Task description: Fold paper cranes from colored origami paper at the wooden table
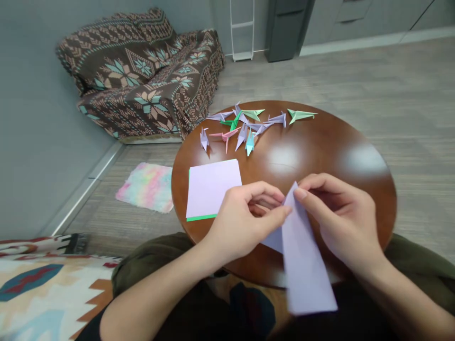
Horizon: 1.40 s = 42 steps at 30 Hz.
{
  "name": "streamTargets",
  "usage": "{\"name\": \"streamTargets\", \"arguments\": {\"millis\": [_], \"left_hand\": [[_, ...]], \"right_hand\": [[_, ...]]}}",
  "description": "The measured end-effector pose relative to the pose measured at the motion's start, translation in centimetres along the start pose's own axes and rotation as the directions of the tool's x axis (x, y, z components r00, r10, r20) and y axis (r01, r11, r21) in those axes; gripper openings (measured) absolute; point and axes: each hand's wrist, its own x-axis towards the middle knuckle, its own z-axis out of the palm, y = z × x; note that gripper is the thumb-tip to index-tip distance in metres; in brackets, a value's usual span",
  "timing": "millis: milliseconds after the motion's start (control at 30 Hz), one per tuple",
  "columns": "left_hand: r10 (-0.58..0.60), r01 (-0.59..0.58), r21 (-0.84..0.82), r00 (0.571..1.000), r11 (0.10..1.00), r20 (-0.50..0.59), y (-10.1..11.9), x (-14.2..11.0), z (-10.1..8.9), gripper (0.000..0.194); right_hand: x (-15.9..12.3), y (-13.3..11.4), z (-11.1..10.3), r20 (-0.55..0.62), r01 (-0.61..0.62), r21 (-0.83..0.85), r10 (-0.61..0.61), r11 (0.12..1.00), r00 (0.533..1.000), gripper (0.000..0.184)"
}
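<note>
A partly folded sheet of lavender origami paper (305, 265) is held up over the near edge of the round table. My left hand (245, 218) pinches it near its top point between thumb and fingers. My right hand (337, 218) grips the same top corner from the right, thumb in front and fingers behind. One flap of the paper hangs down toward me, and another part shows behind my left hand. To the left lies a stack of square paper (213, 184), lavender on top with green edges showing below.
Several folded paper cranes stand along the far side of the brown round table (341, 189), among them a pink crane (225, 136) and a light green crane (300, 115). Beyond are a patterned sofa (142, 80), a pastel rug (147, 187) and a dark cabinet (284, 31).
</note>
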Motion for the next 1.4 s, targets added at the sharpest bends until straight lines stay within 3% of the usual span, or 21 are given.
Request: {"name": "streamTargets", "arguments": {"millis": [100, 267, 500, 767, 933, 1100, 1233, 1400], "left_hand": [[0.015, -0.014, 0.073, 1.0, 0.997, -0.018, 0.2, 0.0, -0.2, 0.004], [0.137, -0.128, 0.216, 0.99, 0.968, -0.028, 0.6, 0.0, -0.9, 0.012], [0.097, -0.094, 0.109, 0.995, 0.99, -0.023, 0.7, -0.3, -0.8, 0.019], [0.098, -0.101, 0.122, 0.995, 0.987, 0.027, 0.3, -0.3, -1.2, 0.018], [0.025, -0.03, 0.105, 0.998, 0.994, 0.05, 0.2, -0.1, -1.1, 0.016], [-0.093, 0.089, 0.066, 0.994, 0.994, 0.052, 0.3, 0.3, -0.7, 0.007], [-0.035, 0.034, 0.045, 0.999, 0.998, 0.006, 0.1, 0.8, -0.4, 0.016], [-0.004, 0.004, 0.006, 1.0, 1.0, 0.018, -0.3, 1.1, -0.2, 0.013]], "right_hand": [[0.3, 0.0, -0.3, 0.015, 0.001, -0.004, -0.001, 1.0, 1.0, 0.012], [0.9, -0.2, -0.9, 0.187, -0.086, 0.034, 0.078, 0.996, 0.979, 0.013], [1.2, 0.0, -1.6, 0.292, -0.187, 0.107, 0.148, 0.977, 0.945, 0.018], [1.5, 1.1, -2.0, 0.365, -0.316, 0.192, 0.231, 0.929, 0.902, 0.014], [1.6, 1.6, -1.8, 0.382, -0.364, 0.265, 0.25, 0.893, 0.89, 0.02], [1.7, 1.3, -1.3, 0.38, -0.388, 0.202, 0.293, 0.899, 0.877, 0.023], [1.6, 0.8, -0.8, 0.405, -0.387, 0.155, 0.298, 0.909, 0.864, 0.023], [1.5, 0.5, -0.6, 0.411, -0.393, 0.083, 0.328, 0.916, 0.851, 0.021]]}}
